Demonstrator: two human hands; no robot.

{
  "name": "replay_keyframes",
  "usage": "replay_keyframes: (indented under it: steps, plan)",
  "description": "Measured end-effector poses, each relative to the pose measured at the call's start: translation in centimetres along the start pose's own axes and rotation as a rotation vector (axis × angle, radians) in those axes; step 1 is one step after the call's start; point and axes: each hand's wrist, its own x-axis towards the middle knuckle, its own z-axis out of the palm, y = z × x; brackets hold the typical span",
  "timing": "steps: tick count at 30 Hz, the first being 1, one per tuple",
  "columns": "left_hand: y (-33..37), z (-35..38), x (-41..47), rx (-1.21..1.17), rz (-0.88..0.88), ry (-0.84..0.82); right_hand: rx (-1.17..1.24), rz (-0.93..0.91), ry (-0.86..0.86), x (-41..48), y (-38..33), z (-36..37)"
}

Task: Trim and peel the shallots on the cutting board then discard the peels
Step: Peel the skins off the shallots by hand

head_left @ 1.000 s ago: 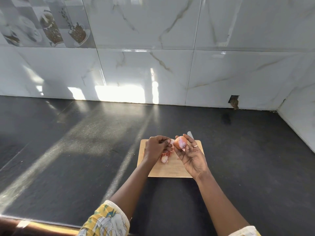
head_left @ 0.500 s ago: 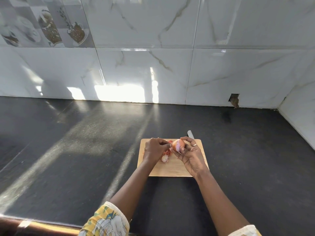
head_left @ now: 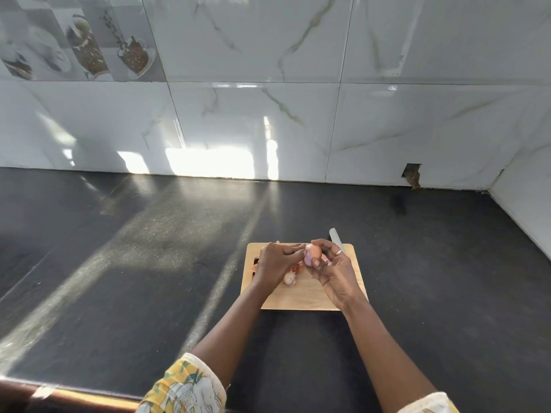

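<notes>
A pinkish shallot (head_left: 312,254) with some orange skin on it is held just above the wooden cutting board (head_left: 301,296). My right hand (head_left: 335,271) cups it from the right with curled fingers. My left hand (head_left: 275,262) pinches at its left side. On the board below lie a small peeled shallot piece (head_left: 289,277) and orange peel scraps (head_left: 296,267). A knife blade (head_left: 337,238) pokes out beyond my right hand at the board's far edge.
The board sits on a dark stone counter (head_left: 149,263) that runs back to a white marble-tiled wall (head_left: 268,114). A side wall (head_left: 530,210) closes the right end. The counter's front edge (head_left: 74,393) is at the bottom left.
Both hands have lowered slightly toward the board. The shallot has turned in my right hand, showing more peeled pink surface, and my left fingers have closed in on it.
</notes>
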Motion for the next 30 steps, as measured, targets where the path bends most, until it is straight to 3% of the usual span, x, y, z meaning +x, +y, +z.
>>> replay_keyframes:
  steps: [12,22,30]
  plan:
    - [-0.04,0.26,0.15,0.069,0.075,0.065,0.003,0.014,-0.005,0.1,0.17,0.23]
    - [0.2,-0.11,-0.08,-0.155,0.018,0.028,0.058,0.019,0.004,0.35,-0.06,-0.1]
    - [0.21,0.28,0.03,-0.086,0.065,0.037,0.019,-0.001,-0.014,0.13,-0.19,-0.09]
